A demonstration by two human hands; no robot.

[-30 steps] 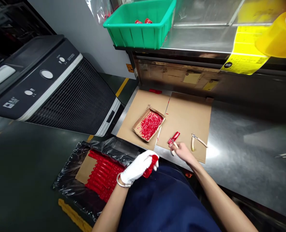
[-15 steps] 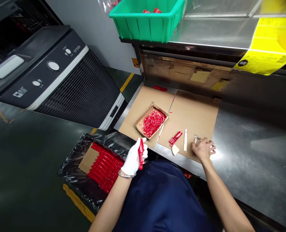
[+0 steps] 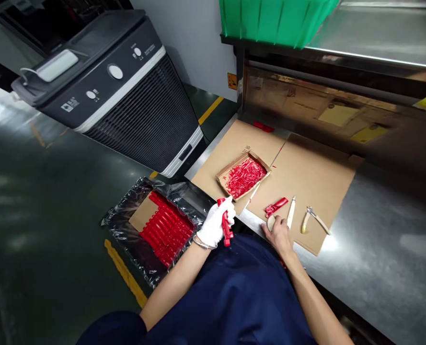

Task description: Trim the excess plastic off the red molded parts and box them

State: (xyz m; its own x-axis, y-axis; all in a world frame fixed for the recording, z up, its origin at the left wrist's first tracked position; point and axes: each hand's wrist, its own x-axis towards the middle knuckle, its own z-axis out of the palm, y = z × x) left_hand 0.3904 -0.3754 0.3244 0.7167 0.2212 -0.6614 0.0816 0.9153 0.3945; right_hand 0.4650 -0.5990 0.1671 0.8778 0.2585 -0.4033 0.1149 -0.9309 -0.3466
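Steel tabletop [image 3: 388, 258] under cardboard [image 3: 306, 167] | my left hand [image 3: 216, 223]: grip clenched on red plastic part [image 3: 226, 231] | right hand [image 3: 280, 235]: fingers at cream disc [image 3: 270, 222], grip I cannot tell

1. In the fingers of the left hand [image 3: 218, 220], we see a red part [image 3: 226, 227] of smooth, glossy plastic.
2. Around those fingers, we note a white glove [image 3: 209, 231]: matt cloth.
3. Beyond the fingers of the right hand [image 3: 280, 235], we find a cardboard sheet [image 3: 309, 167], matt and smooth.
4. Right of them, we identify pliers [image 3: 322, 224] with metal jaws.
5. Farther right, we observe a bench [image 3: 388, 244] of smooth, reflective metal.
6. Left of the left fingers, we record a black liner [image 3: 186, 193]: glossy, wrinkled plastic.
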